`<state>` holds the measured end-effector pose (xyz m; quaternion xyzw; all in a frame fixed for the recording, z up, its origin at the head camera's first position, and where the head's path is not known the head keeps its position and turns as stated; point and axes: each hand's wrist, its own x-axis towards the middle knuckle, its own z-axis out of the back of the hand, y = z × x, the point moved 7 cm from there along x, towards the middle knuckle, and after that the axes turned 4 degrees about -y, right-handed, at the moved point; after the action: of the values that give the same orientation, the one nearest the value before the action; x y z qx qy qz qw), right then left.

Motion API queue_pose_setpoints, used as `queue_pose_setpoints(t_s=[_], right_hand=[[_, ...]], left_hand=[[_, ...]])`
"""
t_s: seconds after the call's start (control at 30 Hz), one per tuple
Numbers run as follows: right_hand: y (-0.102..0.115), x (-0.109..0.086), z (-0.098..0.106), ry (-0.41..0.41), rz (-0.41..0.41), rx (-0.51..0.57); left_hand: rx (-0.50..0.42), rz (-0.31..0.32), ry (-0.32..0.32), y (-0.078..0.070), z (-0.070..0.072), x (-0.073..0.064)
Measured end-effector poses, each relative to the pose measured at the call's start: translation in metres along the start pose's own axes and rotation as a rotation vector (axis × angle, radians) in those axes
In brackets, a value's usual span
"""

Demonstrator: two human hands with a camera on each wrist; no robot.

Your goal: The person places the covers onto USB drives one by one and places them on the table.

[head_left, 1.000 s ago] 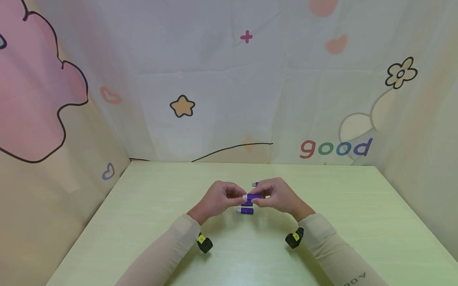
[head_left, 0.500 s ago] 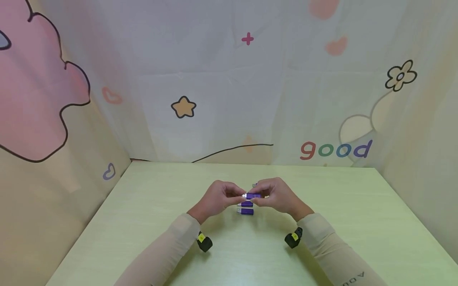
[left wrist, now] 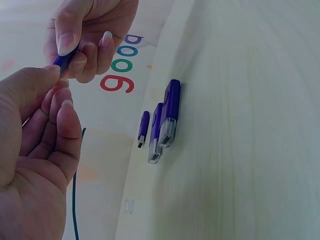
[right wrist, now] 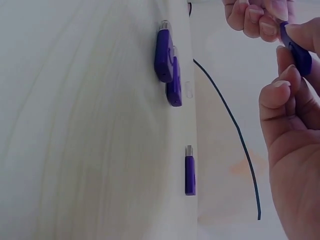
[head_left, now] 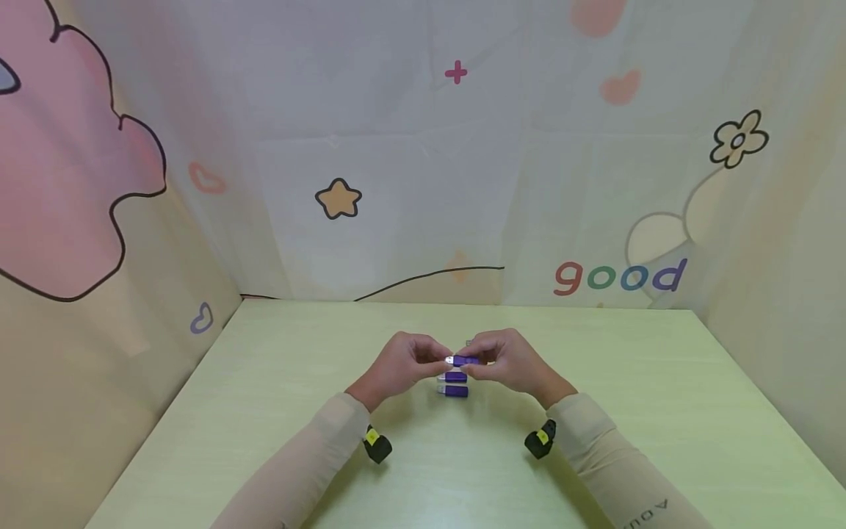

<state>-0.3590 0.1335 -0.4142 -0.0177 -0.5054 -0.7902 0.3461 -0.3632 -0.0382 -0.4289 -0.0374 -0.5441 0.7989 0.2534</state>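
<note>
A purple USB flash drive (head_left: 466,361) is held above the table between both hands. My right hand (head_left: 512,367) pinches its purple body between thumb and fingers. With thumb and fingertips my left hand (head_left: 406,365) pinches the pale connector end, which the fingers mostly hide in the left wrist view. Below the hands, two more purple flash drives, a nearer one (head_left: 456,391) and a farther one (head_left: 455,377), lie side by side with clear caps over their connectors. A third drive (left wrist: 144,128), its metal plug bare, lies farther back, mostly behind the right hand in the head view.
A small clear cap (left wrist: 129,206) lies on the table near its back edge, apart from the drives. The pale green table (head_left: 317,345) meets a printed cloth backdrop (head_left: 410,184) behind, with cloth at both sides.
The held flash drive has risen slightly and shifted a little left with the right hand. More of the drive beneath it now shows. Both hands keep their pinch.
</note>
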Motion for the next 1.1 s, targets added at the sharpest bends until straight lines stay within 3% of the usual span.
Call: queue_pose_setpoints(t_s=[0.53,0.77,1.1], right_hand=[[-0.027,0.008,0.005,0.004,-0.191,-0.101],[-0.04,0.016,0.006,0.006,-0.237,-0.181],[-0.052,0.021,0.005,0.036,-0.294,-0.236]], left_hand=[[0.083,0.073,-0.022,0.023,0.014,0.014],[0.179,0.115,-0.008,0.037,0.012,0.027],[0.296,0.125,0.048,0.042,0.005,0.039]])
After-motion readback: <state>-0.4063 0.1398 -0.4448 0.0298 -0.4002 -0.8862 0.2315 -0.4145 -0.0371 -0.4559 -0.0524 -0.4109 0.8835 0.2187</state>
